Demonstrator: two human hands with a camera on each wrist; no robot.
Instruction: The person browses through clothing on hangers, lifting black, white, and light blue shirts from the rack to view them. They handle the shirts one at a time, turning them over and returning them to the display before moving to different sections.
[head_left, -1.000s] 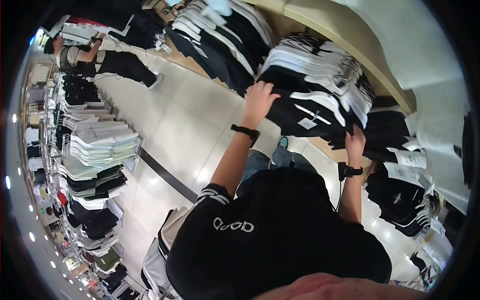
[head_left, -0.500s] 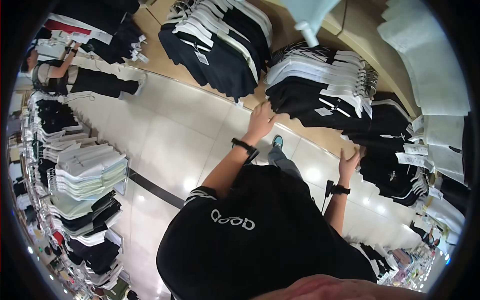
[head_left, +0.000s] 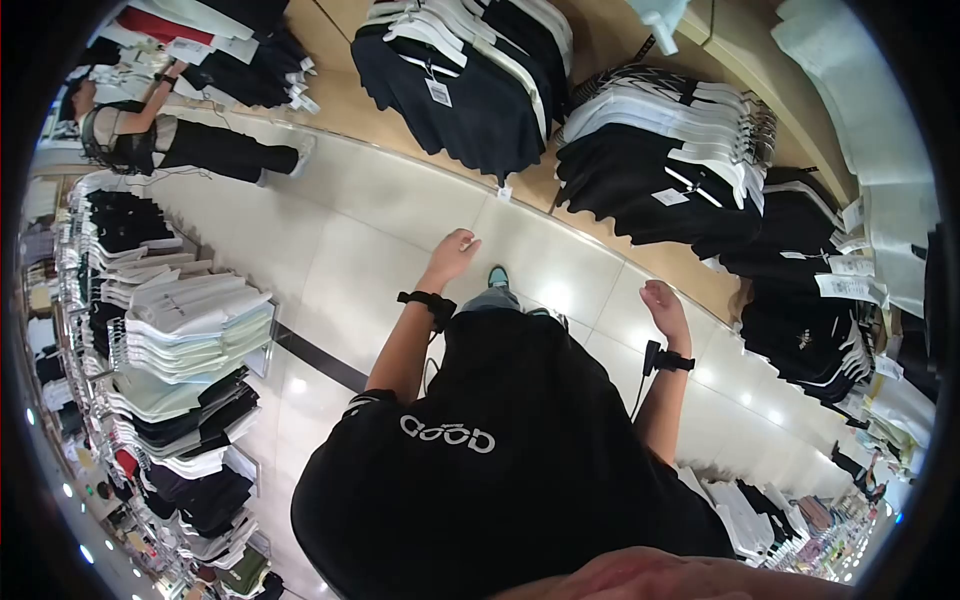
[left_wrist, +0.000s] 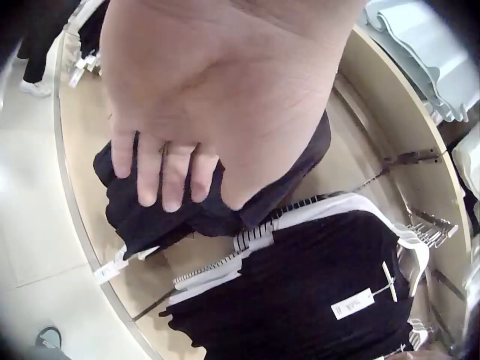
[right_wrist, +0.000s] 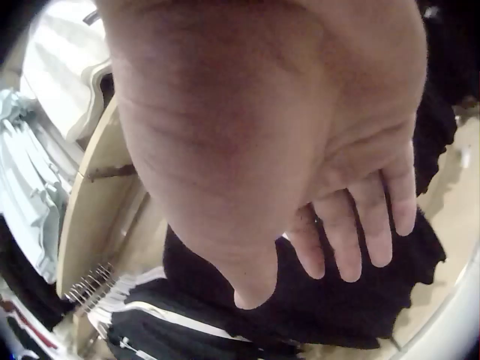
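The left hand [head_left: 452, 256] hangs in the air over the tiled floor, holding nothing; in the left wrist view its palm [left_wrist: 225, 90] faces the camera with the fingers relaxed. The right hand [head_left: 666, 312], also empty, is above the floor near the shelf edge, and its fingers hang loosely in the right wrist view [right_wrist: 285, 150]. Beyond both hands hangs a row of shirts with a black tagged shirt [head_left: 640, 190] in front, on a white hanger. To its left is another row fronted by a dark shirt [head_left: 450, 95]. Neither hand touches the clothes.
More black shirts [head_left: 800, 330] hang at the right. Across the tiled floor [head_left: 350, 250], a long rack of white, pale green and dark clothes [head_left: 180, 310] runs down the left side. A person in black trousers [head_left: 230, 145] stands at the upper left.
Both hands have let go of the front black shirt and drawn back toward the body, the left one also moving left. The shirt now hangs against its row.
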